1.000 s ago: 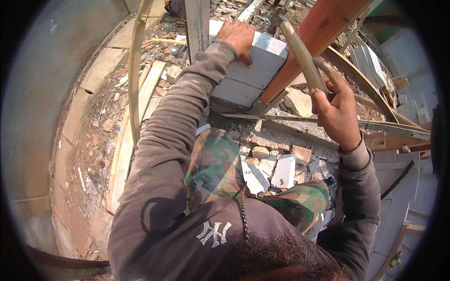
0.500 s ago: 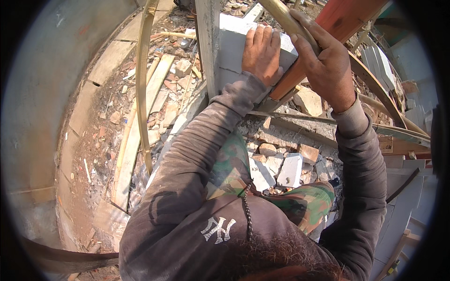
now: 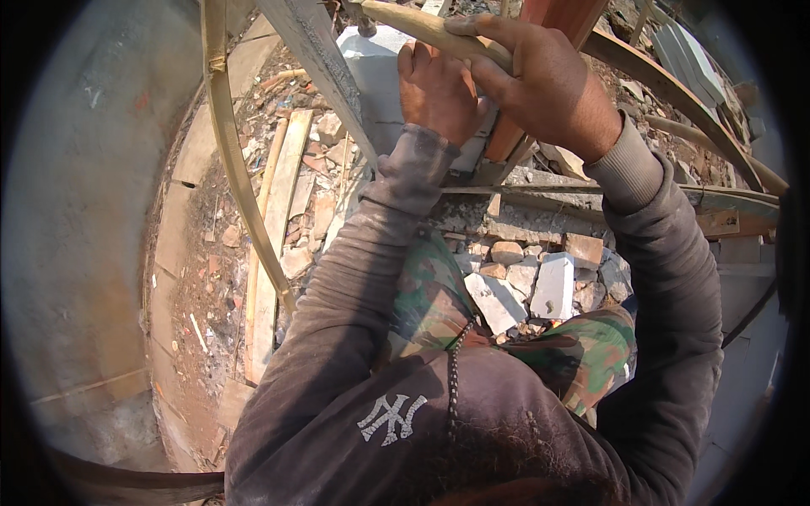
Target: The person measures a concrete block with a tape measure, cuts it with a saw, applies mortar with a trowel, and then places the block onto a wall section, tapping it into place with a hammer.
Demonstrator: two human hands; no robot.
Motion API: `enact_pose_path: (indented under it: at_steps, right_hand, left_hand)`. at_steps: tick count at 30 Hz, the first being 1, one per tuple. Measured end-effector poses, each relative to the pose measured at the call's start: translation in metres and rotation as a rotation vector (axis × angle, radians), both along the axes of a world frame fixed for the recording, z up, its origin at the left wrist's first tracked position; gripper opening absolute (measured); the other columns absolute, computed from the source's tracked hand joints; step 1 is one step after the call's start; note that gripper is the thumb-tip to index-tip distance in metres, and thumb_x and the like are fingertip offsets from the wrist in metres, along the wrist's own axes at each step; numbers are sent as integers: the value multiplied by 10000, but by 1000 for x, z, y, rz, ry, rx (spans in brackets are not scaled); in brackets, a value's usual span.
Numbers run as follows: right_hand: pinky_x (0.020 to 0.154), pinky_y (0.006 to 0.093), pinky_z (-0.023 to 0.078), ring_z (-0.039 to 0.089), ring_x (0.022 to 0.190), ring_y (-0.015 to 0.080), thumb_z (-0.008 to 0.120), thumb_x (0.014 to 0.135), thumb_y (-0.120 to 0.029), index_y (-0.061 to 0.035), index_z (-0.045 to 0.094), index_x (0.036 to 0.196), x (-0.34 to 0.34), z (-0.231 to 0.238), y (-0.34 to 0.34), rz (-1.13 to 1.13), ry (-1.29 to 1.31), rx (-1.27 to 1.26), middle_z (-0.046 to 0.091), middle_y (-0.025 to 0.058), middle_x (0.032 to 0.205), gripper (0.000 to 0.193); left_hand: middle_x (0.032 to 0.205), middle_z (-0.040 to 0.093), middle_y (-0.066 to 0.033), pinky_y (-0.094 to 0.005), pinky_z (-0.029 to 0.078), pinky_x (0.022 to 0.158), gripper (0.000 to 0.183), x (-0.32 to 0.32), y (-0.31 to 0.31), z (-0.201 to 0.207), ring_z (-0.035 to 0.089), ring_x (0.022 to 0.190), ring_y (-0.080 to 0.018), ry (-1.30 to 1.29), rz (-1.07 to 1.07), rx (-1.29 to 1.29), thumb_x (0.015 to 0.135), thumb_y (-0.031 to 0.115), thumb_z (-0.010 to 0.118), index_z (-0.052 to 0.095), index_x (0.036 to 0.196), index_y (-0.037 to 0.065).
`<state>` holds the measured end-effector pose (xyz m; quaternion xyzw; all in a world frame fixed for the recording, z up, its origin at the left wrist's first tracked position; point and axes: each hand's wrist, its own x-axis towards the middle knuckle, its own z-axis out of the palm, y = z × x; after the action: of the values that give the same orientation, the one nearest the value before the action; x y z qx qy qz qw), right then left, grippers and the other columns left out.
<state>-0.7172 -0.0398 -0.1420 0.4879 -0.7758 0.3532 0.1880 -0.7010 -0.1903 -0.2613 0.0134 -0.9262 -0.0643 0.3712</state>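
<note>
My right hand (image 3: 553,84) is closed around the pale wooden handle of a hammer (image 3: 422,30). The handle slants across the top of the view, and a small dark metal head shows at its far left end, just over a light grey building block (image 3: 371,80). My left hand (image 3: 439,97) lies on that block with its fingers stretched forward and the thumb apart. The hammer handle passes close beyond its fingertips and partly hides them. A reddish beam (image 3: 506,135) stands right beside the block, below my right wrist.
A grey wooden post (image 3: 325,67) leans left of the block. A bent bamboo strip (image 3: 228,126) curves down on the left, near long planks (image 3: 283,194). Broken blocks and bricks (image 3: 553,287) lie before my knees. A grey wall (image 3: 76,211) bounds the left side.
The hammer has swung down and left, bringing its head into view over the block. My left hand stays on the block. The whole view has shifted and tilted slightly.
</note>
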Motion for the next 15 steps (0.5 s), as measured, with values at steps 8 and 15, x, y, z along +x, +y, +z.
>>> enact_pose_path:
  at_steps: [8,15]
  right_hand:
    - [803,373,613,779,871,298,644,979,-150,-55,676,1323,-1,-5,7,2,-70,2,763,207,1020,358]
    - [809,365,620,782,866,274,629,982,-122,-58,667,1341,7,2,8,31,-78,86,763,193,1046,367]
  left_hand:
    - [1372,562,-104,-477,337,1102,596,2,-2,7,472,1306,-310,-64,15,-60,735,441,840,712,1221,120]
    - [1352,576,-84,-477,328,1114,619,2,-5,2,473,1307,-303,-1,14,-110,727,464,856,710,1236,143]
